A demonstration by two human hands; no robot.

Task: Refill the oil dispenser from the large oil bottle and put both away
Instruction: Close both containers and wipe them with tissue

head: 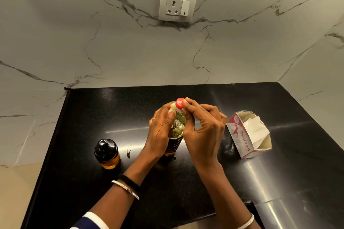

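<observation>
The large oil bottle (pixel 177 132), clear plastic with yellow oil inside, stands upright in the middle of the black counter (pixel 232 102). Its red cap (pixel 179 103) sits on the neck. My left hand (pixel 161 132) wraps around the bottle's upper body. My right hand (pixel 202 126) pinches the red cap with thumb and forefinger. The oil dispenser (pixel 107 153), a small glass jar with a glossy black domed lid and amber oil in its lower part, stands alone to the left, a hand's width from my left wrist.
An open tissue box (pixel 247 134) with white tissues lies to the right of the bottle. A marble wall with a socket and switch (pixel 177 4) rises behind the counter. The counter's left edge drops off beside the dispenser.
</observation>
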